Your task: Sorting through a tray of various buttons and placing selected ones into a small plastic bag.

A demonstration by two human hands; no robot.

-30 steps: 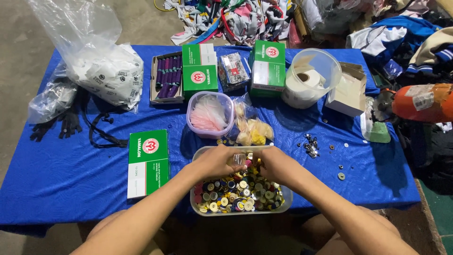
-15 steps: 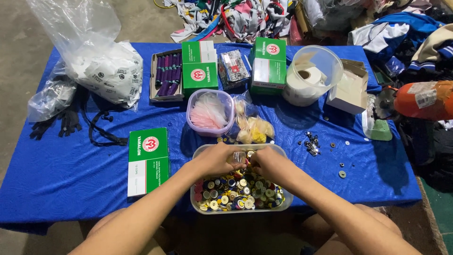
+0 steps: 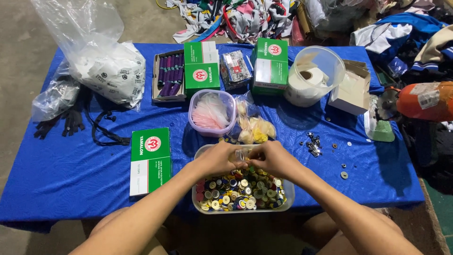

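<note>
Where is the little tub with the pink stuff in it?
In the head view, the pink-filled tub sits mid-table on the blue cloth, just beyond the button tray, left of the yellow bag.

A bright blue cloth table cover (image 3: 61,174) is seen beneath a clear plastic tub (image 3: 289,191) filled with gold, blue, red and green round buttons (image 3: 240,189). Flat cardboard boxes printed green and white (image 3: 150,159) are shown, and pale pink pieces are held in a translucent lilac round container (image 3: 212,113).
</note>
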